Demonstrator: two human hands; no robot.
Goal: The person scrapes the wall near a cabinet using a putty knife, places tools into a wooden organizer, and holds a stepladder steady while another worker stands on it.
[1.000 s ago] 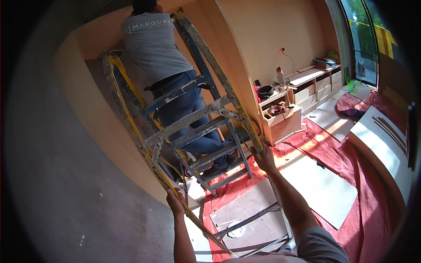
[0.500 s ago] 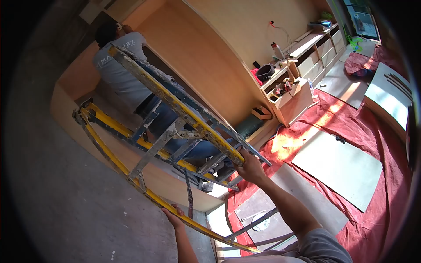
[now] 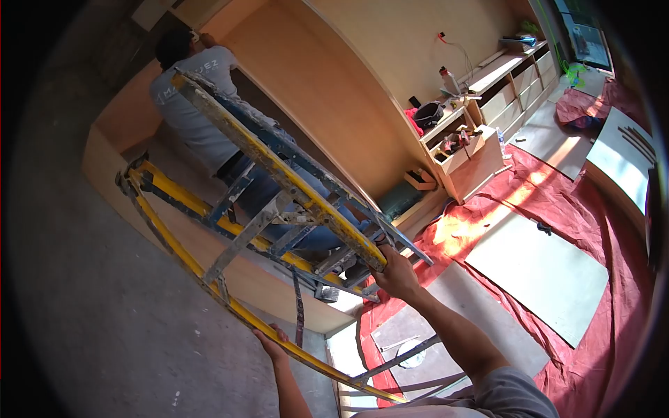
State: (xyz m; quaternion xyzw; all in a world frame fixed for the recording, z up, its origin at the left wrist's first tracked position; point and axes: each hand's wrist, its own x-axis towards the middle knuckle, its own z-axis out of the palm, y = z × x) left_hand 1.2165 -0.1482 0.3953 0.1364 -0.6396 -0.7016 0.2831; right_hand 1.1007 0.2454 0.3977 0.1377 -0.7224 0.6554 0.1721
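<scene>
A paint-spattered yellow and blue stepladder (image 3: 306, 191) slants across the middle of the view. My left hand (image 3: 272, 341) grips its lower yellow rail, fingers wrapped over the edge. Around the other rail, near the centre, my right hand (image 3: 394, 270) is closed. Beyond the ladder, a person in a grey shirt (image 3: 191, 104) faces the wooden panelling, one hand raised near the head; the rungs and rails partly hide this person's legs.
A low wooden cabinet (image 3: 481, 157) with tools and a bottle stands at the right. Pale boards (image 3: 540, 268) lie on the red floor sheet (image 3: 592, 327). A grey wall (image 3: 139, 299) fills the left. Stacked boards (image 3: 624, 167) are at far right.
The view has tilted and turned, and the ladder now appears more slanted than a second ago. Both my hands have kept their hold. The person appears further left, with a hand near the head.
</scene>
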